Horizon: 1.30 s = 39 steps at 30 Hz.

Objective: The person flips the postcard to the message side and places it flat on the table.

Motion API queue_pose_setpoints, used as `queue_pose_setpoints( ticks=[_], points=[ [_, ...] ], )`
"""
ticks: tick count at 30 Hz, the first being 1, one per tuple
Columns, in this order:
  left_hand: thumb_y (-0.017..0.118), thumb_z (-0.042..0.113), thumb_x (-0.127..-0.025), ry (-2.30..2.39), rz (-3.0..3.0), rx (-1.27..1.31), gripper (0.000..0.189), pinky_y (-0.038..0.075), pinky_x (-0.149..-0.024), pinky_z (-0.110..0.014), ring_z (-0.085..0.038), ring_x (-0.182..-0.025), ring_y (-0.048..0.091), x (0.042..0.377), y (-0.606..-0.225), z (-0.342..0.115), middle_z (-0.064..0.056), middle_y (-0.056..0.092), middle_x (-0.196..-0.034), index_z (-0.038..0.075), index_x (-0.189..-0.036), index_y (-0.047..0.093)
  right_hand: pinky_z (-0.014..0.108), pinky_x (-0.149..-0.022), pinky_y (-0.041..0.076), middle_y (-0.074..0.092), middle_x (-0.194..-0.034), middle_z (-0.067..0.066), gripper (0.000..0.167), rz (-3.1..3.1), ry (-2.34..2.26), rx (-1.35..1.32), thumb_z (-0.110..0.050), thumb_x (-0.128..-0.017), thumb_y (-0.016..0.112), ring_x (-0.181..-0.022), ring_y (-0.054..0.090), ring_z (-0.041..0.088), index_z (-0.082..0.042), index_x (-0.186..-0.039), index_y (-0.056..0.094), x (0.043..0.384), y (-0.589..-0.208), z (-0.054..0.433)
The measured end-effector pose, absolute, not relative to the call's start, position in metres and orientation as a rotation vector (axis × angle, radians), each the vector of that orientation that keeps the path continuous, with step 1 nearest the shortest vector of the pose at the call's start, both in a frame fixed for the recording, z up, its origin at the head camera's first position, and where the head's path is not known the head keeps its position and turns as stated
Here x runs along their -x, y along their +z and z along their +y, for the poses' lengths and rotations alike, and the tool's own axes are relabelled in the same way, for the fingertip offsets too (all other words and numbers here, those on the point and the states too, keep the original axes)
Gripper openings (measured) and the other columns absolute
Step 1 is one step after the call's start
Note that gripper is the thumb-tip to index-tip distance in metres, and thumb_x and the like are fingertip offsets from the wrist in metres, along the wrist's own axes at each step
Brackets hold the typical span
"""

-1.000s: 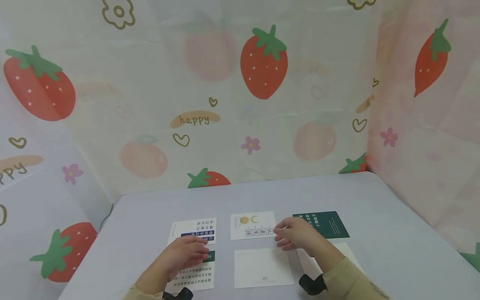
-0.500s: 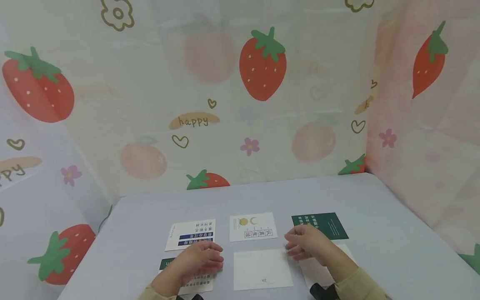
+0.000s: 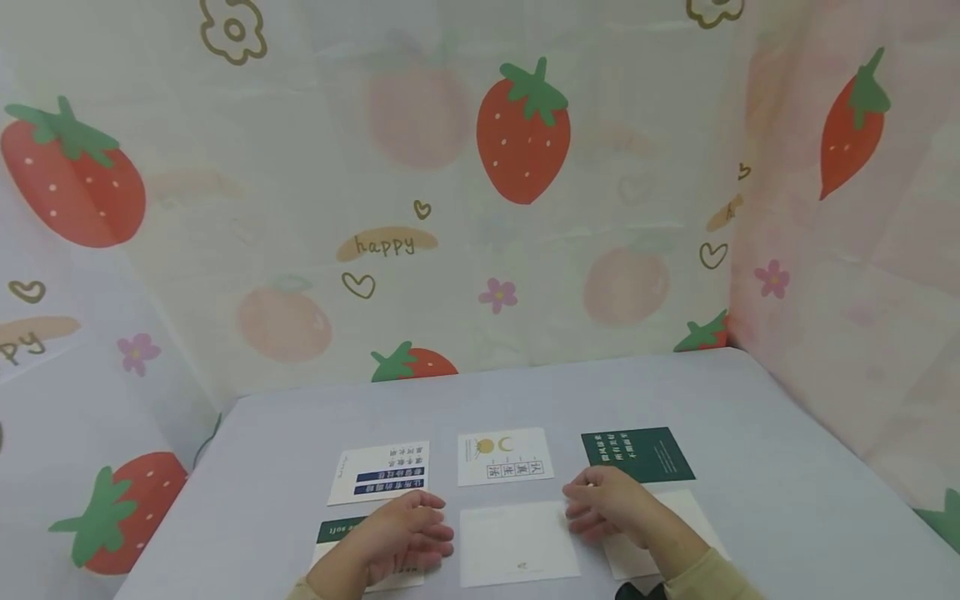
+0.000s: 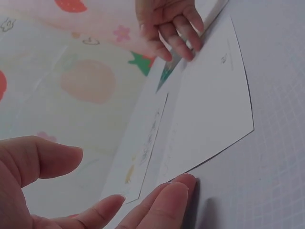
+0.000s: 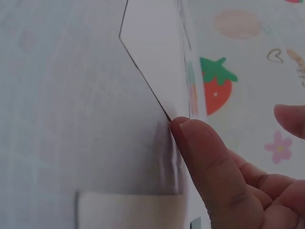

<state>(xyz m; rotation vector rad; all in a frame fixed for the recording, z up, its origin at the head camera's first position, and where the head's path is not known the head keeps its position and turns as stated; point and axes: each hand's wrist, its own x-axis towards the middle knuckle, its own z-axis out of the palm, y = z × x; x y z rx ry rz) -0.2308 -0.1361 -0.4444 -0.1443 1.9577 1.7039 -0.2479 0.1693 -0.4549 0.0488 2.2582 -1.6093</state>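
Note:
A white, mostly blank card (image 3: 517,546) with a small mark near its front edge lies flat on the table between my hands. At its left side, my left hand (image 3: 401,533) has loosely bent fingers; in the left wrist view a fingertip (image 4: 183,183) is right at the card's corner. My right hand (image 3: 615,510) stands at the opposite side, a fingertip (image 5: 183,126) at that corner in the right wrist view. Neither hand grips anything. Under my left forearm, a green-and-white printed card (image 3: 330,533) is partly covered. My right hand partly hides another white card (image 3: 678,504).
Behind, a row holds a card with dark blue bands (image 3: 378,473), a card with a sun and moon (image 3: 505,457), and a dark green card (image 3: 641,454). The white table (image 3: 480,400) meets a strawberry-print backdrop (image 3: 525,208).
My left hand has moved right, off the left cards to the blank card's side. My right hand has come down toward me to the other side. The blank card has shifted slightly left.

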Motion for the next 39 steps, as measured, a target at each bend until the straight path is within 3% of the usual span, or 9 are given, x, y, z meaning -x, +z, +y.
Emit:
queue_pose_setpoints(
  ticks=[28, 39],
  points=[
    [0.047, 0.022, -0.092, 1.794, 1.888, 0.184, 0.042, 0.055, -0.072, -0.038, -0.027, -0.084, 0.066, 0.233, -0.456, -0.137, -0.017, 0.064, -0.097, 0.002, -0.128, 0.037, 0.036, -0.065, 0.055, 0.066, -0.086, 0.012, 0.036, 2.173, -1.637, -0.004, -0.023, -0.089, 0.057, -0.076, 0.066, 0.021, 0.008, -0.107, 0.055, 0.251, -0.458, 0.162],
    [0.059, 0.011, -0.085, 1.773, 1.9, 0.109, 0.052, 0.055, -0.072, -0.035, -0.022, -0.079, 0.064, 0.236, -0.465, -0.13, -0.015, 0.064, -0.094, 0.0, -0.132, 0.038, 0.036, -0.065, 0.055, 0.066, -0.086, 0.012, 0.035, 2.185, -1.628, -0.01, -0.022, -0.089, 0.057, -0.077, 0.066, 0.021, 0.008, -0.106, 0.056, 0.249, -0.456, 0.161]
  ],
)
